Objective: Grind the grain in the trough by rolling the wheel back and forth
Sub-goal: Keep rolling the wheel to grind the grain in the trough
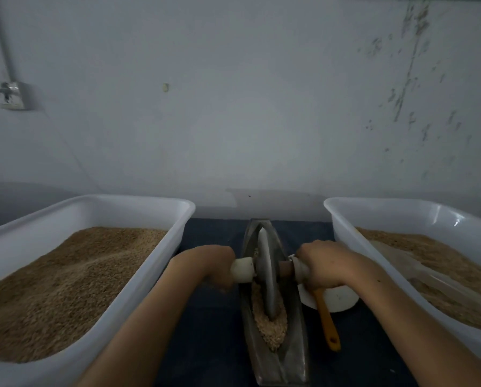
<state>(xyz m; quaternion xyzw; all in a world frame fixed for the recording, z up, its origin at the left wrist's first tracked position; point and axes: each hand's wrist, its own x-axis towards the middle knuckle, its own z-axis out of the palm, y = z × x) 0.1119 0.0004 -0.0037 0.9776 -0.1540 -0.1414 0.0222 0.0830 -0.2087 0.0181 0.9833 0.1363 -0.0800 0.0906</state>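
- Metal trough (295, 356), long and boat-shaped, lies on the dark table (211, 331) with its long axis running from the near edge straight away toward the wall, its far tip between the two tubs
- Crushed tan grain (271, 328) fills the near part of the trough's groove, heaped against the foot of the wheel
- Upright in the groove stands the grey wheel (265, 275), seen nearly edge-on, its disc in line with the trough and its axle crossing it from left to right
- On the left, the left hand (214, 265) is curled round the pale handle (242, 270) of the axle, fingers wrapped tight and knuckles up; only the inner end of that handle shows
- On the right, the right hand (324, 262) grips the other handle (300, 268) the same way, fingers folded over it, a brown stretch of axle showing between it and the wheel
- Beneath the right wrist sits a white bowl (337, 298), with an orange-handled tool (327, 322) leaning out of it toward the near side
- Flanking all this, a white tub (178, 216) at left and another white tub (345, 219) at right each hold brown grain
- Behind them rises a pale wall (233, 107), a socket (13, 96) at its left
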